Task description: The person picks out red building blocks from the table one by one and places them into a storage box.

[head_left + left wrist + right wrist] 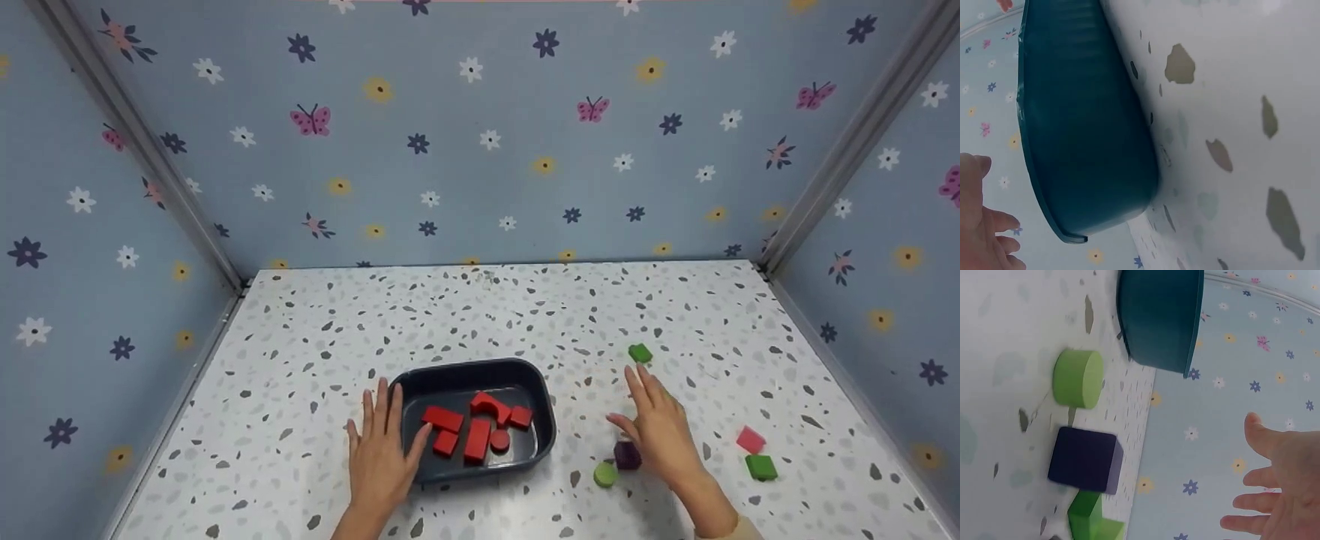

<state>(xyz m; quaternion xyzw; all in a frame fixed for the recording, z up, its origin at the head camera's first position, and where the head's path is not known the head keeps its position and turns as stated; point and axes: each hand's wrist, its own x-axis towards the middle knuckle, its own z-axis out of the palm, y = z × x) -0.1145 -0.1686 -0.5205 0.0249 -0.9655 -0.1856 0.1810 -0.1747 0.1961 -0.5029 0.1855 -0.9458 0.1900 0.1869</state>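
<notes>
My left hand [381, 454] reaches along the left side of a dark blue tray [550, 420], fingers straight and spread, overlapping its rim in the head view. From the left wrist, the tray's outer wall [1084, 124] fills the middle, with my fingers beside it. Inside lie several red wooden blocks, among them an arch [491, 405], a long block [477, 440] and a short cylinder [500, 440]. My right hand [664, 435] hovers with extended fingers, holding nothing. Near its thumb stand a dark purple block [1084, 459] and a light green cylinder [1078, 378].
Beyond the right fingertips is a small green block [640, 352]. A pink block [750, 440] and another green block [762, 467] lie to the right of that hand. Flower-patterned walls [480, 165] enclose the speckled white table [330, 330] at the back and sides.
</notes>
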